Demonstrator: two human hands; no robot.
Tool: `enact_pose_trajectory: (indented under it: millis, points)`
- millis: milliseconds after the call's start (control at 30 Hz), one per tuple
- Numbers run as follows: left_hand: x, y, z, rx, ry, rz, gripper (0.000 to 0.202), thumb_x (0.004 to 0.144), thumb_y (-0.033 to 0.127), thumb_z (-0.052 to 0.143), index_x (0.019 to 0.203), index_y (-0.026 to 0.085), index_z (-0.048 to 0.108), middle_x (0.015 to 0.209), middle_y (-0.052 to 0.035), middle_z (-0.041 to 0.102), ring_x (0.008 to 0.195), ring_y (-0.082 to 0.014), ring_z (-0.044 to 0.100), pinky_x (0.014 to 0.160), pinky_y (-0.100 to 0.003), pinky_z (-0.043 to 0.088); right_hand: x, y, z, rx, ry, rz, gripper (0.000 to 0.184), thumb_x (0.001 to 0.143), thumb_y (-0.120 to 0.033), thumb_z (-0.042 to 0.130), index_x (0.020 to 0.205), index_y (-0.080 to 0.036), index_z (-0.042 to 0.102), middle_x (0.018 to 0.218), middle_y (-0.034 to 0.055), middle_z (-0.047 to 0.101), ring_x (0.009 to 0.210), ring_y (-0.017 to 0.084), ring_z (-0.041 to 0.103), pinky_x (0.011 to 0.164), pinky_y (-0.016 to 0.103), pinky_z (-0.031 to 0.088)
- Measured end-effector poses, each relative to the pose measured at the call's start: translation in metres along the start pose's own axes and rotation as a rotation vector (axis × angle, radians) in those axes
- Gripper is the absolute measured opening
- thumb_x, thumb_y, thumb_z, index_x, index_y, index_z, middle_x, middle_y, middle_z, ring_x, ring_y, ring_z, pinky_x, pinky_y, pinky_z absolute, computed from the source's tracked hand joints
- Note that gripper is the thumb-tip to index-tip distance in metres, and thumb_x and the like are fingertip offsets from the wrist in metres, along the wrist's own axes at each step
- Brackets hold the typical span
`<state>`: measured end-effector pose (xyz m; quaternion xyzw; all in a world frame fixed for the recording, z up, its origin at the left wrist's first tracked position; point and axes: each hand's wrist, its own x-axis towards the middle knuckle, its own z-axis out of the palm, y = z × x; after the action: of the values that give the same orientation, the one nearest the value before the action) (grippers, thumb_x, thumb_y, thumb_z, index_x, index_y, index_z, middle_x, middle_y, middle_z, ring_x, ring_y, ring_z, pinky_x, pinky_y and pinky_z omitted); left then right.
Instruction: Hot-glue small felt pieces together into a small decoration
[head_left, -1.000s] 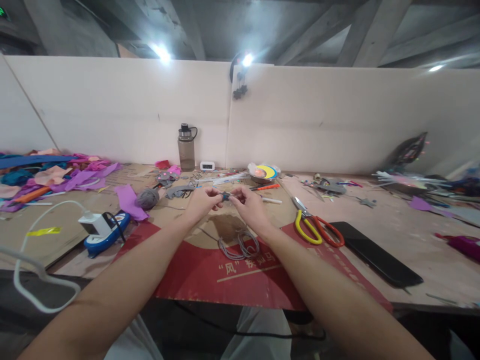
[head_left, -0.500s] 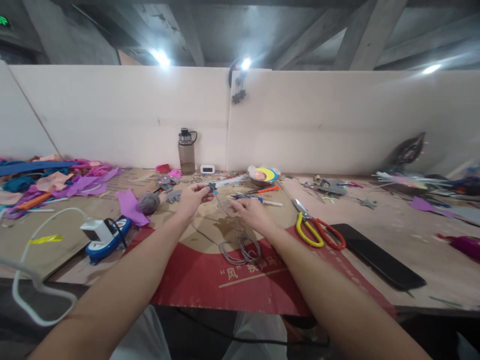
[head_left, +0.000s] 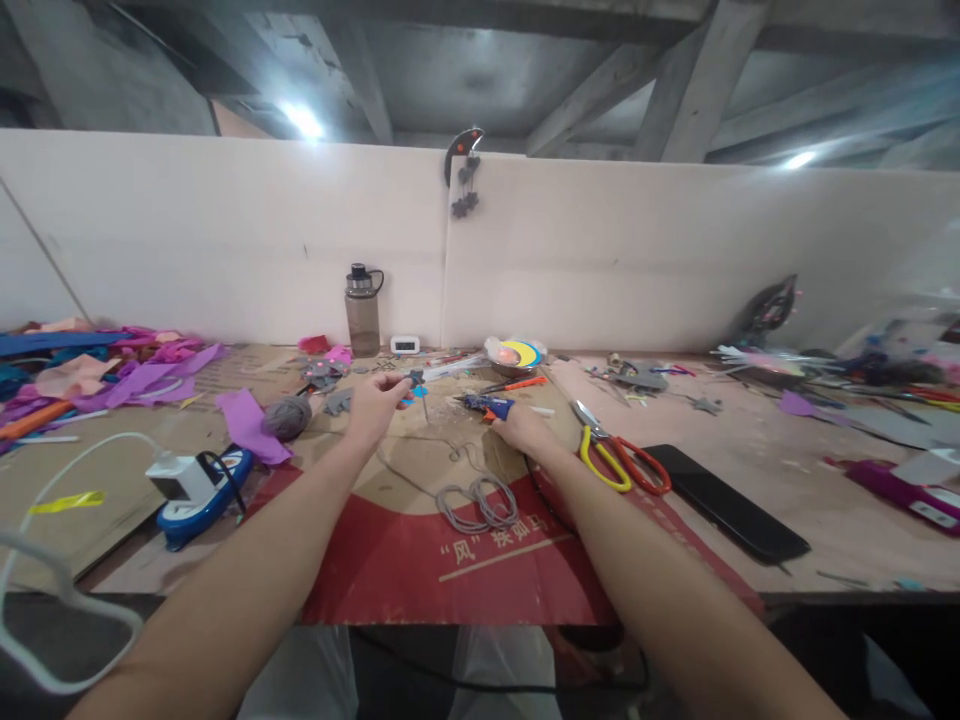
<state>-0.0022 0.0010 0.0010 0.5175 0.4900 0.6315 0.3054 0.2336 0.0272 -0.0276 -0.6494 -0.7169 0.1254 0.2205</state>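
pinching a small gray star (head_left: 415,378) between narrowed fingertips, a crafter's left hand (head_left: 377,405) hovers over the middle of a cluttered worktable (head_left: 817,460), while the right hand (head_left: 521,430) closes around what looks like a blue-and-orange hot-glue gun (head_left: 498,408), its nozzle aimed left. the right fingers curl about the handle, though the far ones are hidden. a bright blue piece (head_left: 417,393) shows at the star; whether the two are joined cannot be told.

the work looks partway along: the star is already shaped, and a thin strand appears to trail just below it, but a soft, looped coil of gray cord (head_left: 475,493) lies loose on the near cardboard (head_left: 420,585), glossy red with printed characters and a bare tan patch. gluing seems the step in hand; how much remains is unclear. a second gray star (head_left: 706,405) lies flat and unattached at right.

at left, a fuzzy ball of gray yarn (head_left: 288,418) sits against a matte purple strip (head_left: 253,425). at right, steel-bladed scissors (head_left: 609,438) with smooth yellow and red loop handles rest near a slick black smartphone (head_left: 727,505). on the pale far partition (head_left: 600,220) hang dark, star-like ornaments (head_left: 465,205).
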Motion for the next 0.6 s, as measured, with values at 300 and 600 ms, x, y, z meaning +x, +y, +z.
enact_pose_trajectory:
  millis: [300,600]
  points:
    - [0.001,-0.005,-0.002,0.039,-0.001,-0.041,0.029,0.062,0.04,0.068,0.074,0.014,0.066,0.06,-0.0023,0.062,0.053,-0.0101,0.053,0.049,-0.021,0.037,0.004,0.004,-0.015,0.079,0.004,0.087,0.022,0.073,-0.03,0.052,0.076,-0.014,0.065,0.063,0.0069,0.063,0.061,0.018,0.058,0.051,0.023,0.035]
    - [0.0,-0.006,-0.001,-0.006,-0.003,-0.082,0.03,0.059,0.041,0.07,0.073,0.014,0.066,0.063,-0.0027,0.062,0.053,-0.0094,0.053,0.048,-0.021,0.036,0.006,0.003,-0.003,0.641,-0.029,0.231,0.014,0.065,-0.025,0.06,0.056,-0.018,0.052,0.046,-0.0014,0.049,0.043,0.011,0.043,0.04,0.022,0.029]
